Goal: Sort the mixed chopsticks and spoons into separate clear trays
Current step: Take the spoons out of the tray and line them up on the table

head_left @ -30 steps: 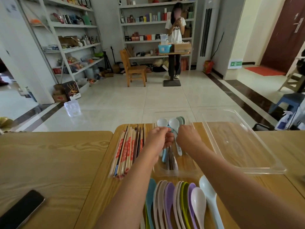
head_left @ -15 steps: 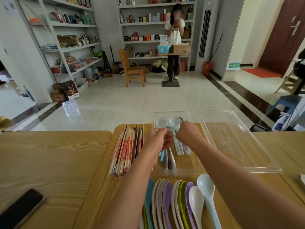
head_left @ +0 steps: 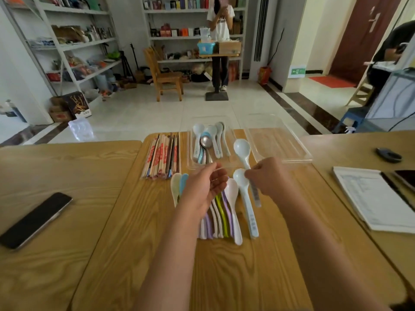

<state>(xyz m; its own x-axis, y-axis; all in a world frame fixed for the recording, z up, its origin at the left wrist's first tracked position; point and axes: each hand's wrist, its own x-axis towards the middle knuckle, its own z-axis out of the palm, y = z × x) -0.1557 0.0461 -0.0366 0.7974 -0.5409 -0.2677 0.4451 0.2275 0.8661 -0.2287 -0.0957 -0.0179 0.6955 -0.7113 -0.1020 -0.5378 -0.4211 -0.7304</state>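
Observation:
A small clear tray (head_left: 190, 151) at the table's far edge holds several pale spoons and a metal spoon (head_left: 205, 142). To its right is a larger clear tray (head_left: 278, 142) with nothing in it. A bundle of wrapped chopsticks (head_left: 161, 156) lies on the table left of the small tray. A row of coloured spoons (head_left: 221, 213) lies on the table nearer to me. My right hand (head_left: 268, 179) is shut on a pale spoon (head_left: 242, 148), held above the table between the two trays, bowl pointing away. My left hand (head_left: 205, 187) hovers over the spoon row, palm up, fingers apart, holding nothing.
A black phone (head_left: 36, 218) lies on the left table. A white notebook (head_left: 377, 198) and a small dark object (head_left: 389, 154) sit on the right table. A person (head_left: 220, 30) stands beyond the table by a wooden chair (head_left: 167, 75); shelves line the walls.
Both hands have pulled back from the small tray toward me. My right hand came away to the right with a pale spoon; my left hand has opened and is empty.

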